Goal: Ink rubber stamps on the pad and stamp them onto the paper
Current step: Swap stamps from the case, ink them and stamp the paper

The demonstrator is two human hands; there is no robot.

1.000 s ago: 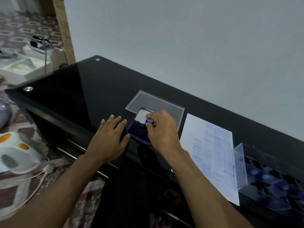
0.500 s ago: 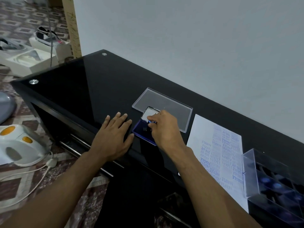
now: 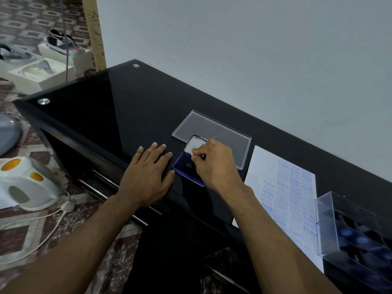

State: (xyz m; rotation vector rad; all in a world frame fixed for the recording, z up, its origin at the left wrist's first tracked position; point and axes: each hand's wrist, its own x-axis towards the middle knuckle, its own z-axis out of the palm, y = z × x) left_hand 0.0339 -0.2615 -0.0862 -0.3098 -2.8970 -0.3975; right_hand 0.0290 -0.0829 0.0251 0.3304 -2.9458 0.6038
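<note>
Under the right hand (image 3: 214, 164), the stamp, pinched but now hidden by curled fingers where its blue top showed a second ago, presses the ink pad (image 3: 186, 166); inked, it goes rightward to the paper (image 3: 282, 183). Left hand (image 3: 148, 172) lies flat beside the pad.

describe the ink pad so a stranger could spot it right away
On the black glass table, look just left of the stamped paper. Between the two hands sits the ink pad: small, open, dark blue, unlike the clear flat lid behind it.
</note>
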